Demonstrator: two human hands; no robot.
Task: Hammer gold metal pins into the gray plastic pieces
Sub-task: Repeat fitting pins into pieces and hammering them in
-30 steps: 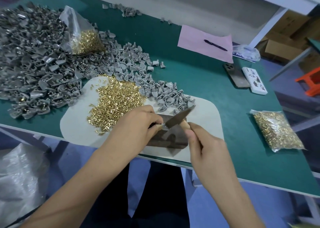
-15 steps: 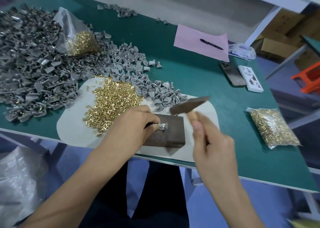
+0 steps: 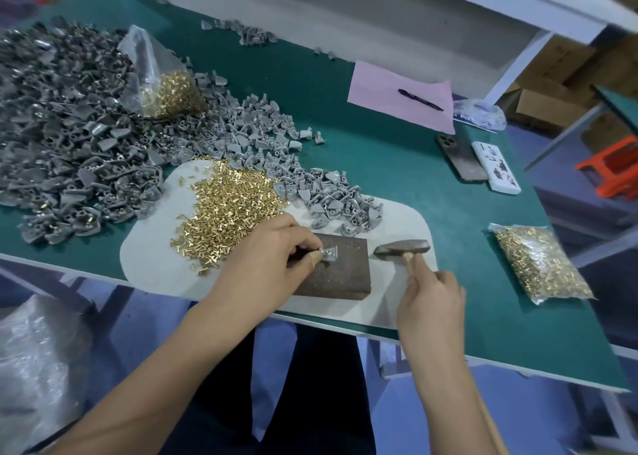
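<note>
Looking at the piles, this job is somewhere in the middle, with plenty left. The left hand (image 3: 272, 261) pinches one gray plastic piece (image 3: 328, 254) flat on the dark block (image 3: 340, 275), fingers curled round its edge, and a bit of gold shows in it, so I'd guess its pin is in or nearly in. The right hand (image 3: 431, 299) is wrapped around the handle of the hammer (image 3: 402, 249), whose head sits just right of the block, off the piece.

The big heap of gray pieces (image 3: 62, 150) on the left of the green worktop (image 3: 397, 164) has gold glinting in spots (probably the finished ones, hard to be sure). A smaller heap of bare-looking pieces (image 3: 331, 199) lies behind the block, and the loose pile of gold pins (image 3: 224, 209) on the white mat (image 3: 148, 257) is still large, plus two bags of pins (image 3: 538, 264).
</note>
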